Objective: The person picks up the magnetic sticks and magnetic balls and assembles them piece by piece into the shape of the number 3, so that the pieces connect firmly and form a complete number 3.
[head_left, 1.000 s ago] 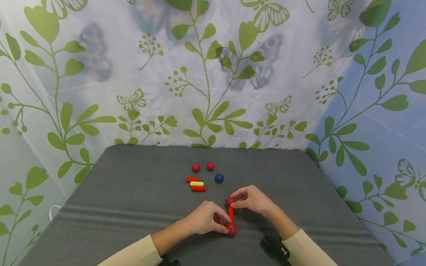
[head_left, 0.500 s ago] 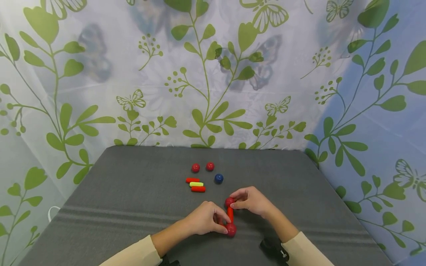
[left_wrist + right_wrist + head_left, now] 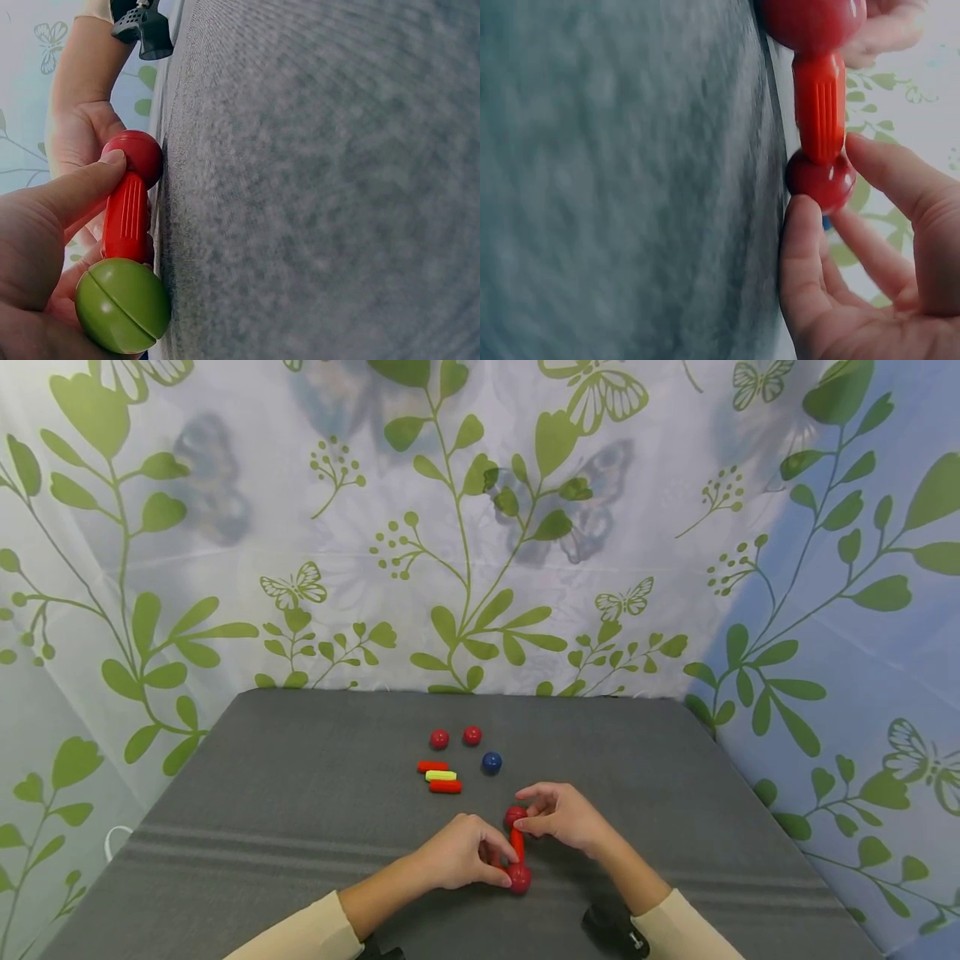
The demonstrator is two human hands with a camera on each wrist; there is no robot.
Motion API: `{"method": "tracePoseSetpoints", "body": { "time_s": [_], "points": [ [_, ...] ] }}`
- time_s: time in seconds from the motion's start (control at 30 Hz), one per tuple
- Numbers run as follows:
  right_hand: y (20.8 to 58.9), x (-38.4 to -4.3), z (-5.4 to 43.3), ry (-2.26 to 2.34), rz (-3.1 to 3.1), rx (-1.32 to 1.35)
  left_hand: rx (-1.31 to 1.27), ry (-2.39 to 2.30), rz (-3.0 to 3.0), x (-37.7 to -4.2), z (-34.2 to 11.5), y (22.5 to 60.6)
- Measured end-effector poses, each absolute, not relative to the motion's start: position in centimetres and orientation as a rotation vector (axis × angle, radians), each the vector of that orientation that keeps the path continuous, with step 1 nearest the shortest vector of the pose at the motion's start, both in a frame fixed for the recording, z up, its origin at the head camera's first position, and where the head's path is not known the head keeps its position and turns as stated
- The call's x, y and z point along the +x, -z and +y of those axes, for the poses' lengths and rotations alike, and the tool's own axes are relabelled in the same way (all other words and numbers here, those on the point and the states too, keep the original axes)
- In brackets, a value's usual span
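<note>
My left hand (image 3: 468, 853) grips the near red ball (image 3: 519, 878), its thumb pressed on it. A red grooved rod (image 3: 125, 217) runs from that ball to a green ball (image 3: 124, 307) by the palm, which the hand hides in the head view. A second red rod (image 3: 517, 843) links the near ball to a farther red ball (image 3: 515, 817). Around this farther ball are the fingers of my right hand (image 3: 566, 817); the thumb lies by the rod joint and another fingertip touches the ball, as the right wrist view shows.
Beyond the hands lie a blue ball (image 3: 491, 763), two loose red balls (image 3: 439, 739), a yellow rod (image 3: 441, 776) and two red rods (image 3: 446, 787). All are on the grey cloth-covered table (image 3: 315, 760). A patterned curtain (image 3: 465, 527) stands behind it.
My right hand has shifted its fingers a little on the far ball, the upper finger lifting and the thumb coming down towards the rod. The left hand keeps its hold.
</note>
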State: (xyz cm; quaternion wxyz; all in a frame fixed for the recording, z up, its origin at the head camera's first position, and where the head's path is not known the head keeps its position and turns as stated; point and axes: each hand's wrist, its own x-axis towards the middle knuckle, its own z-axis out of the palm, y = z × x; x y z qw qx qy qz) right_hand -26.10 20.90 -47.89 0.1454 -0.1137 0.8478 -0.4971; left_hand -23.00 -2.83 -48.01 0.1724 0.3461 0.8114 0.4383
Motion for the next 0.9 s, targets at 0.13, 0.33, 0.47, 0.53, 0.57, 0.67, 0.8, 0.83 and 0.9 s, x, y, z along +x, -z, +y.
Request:
{"method": "tracePoseSetpoints", "body": {
  "time_s": [0.13, 0.33, 0.47, 0.53, 0.57, 0.67, 0.8, 0.83, 0.9],
  "points": [
    [47.7, -25.6, 20.5, 1.42, 2.468, -0.31, 0.982, -1.245, 2.299, -23.0, -2.9, 48.0],
    [47.3, -25.1, 20.1, 1.441, 2.477, -0.295, 0.99, -1.243, 2.298, -23.5, -3.8, 47.6],
    [47.4, -25.0, 20.2, 1.443, 2.466, -0.268, 1.006, -1.24, 2.369, -24.5, -5.2, 47.5],
    [47.5, -25.0, 20.2, 1.448, 2.452, -0.258, 0.992, -1.232, 2.434, -25.1, -6.2, 47.4],
    [47.6, -25.0, 20.3, 1.451, 2.444, -0.25, 0.985, -1.224, 2.473, -25.4, -6.7, 47.4],
    [47.7, -25.0, 20.3, 1.465, 2.417, -0.231, 0.927, -1.223, 2.574, -26.3, -8.2, 47.4],
    [47.9, -24.9, 20.4, 1.482, 2.392, -0.219, 0.796, -1.264, 2.657, -27.5, -9.9, 47.4],
    [47.8, -24.9, 20.4, 1.489, 2.385, -0.216, 0.76, -1.275, 2.673, -27.8, -10.3, 47.5],
    [47.8, -24.8, 20.5, 1.499, 2.374, -0.215, 0.687, -1.298, 2.7, -28.3, -10.9, 47.5]
  ]
}}
